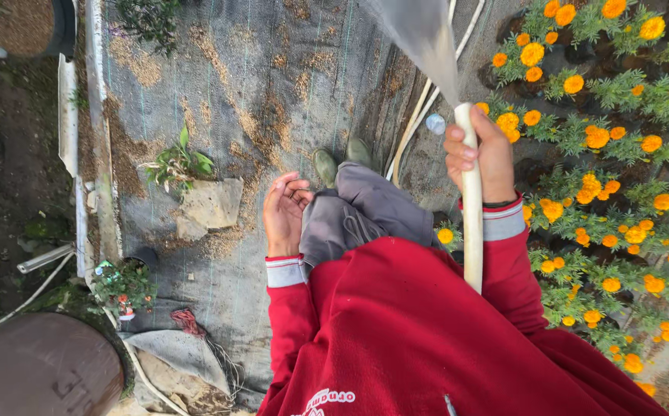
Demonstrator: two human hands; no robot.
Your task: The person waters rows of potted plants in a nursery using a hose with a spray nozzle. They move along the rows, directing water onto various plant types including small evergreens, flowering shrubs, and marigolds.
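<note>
My right hand (482,156) grips the end of a white hose (471,208), which runs down along my red sleeve. A fan of water (419,38) sprays from the hose mouth toward the top of the view. My left hand (284,212) hangs loosely beside my grey trouser leg, fingers curled, holding nothing. Below me are my green boots (342,158) on dark ground cover fabric (273,77). Pots of orange marigolds (619,177) fill the right side, next to my right hand.
More white hose (419,115) lies on the fabric ahead. A flat stone (209,206) and a small leafy plant (179,164) sit to the left, with a potted plant (122,289), a brown drum (38,366) and bare soil beyond the fabric edge.
</note>
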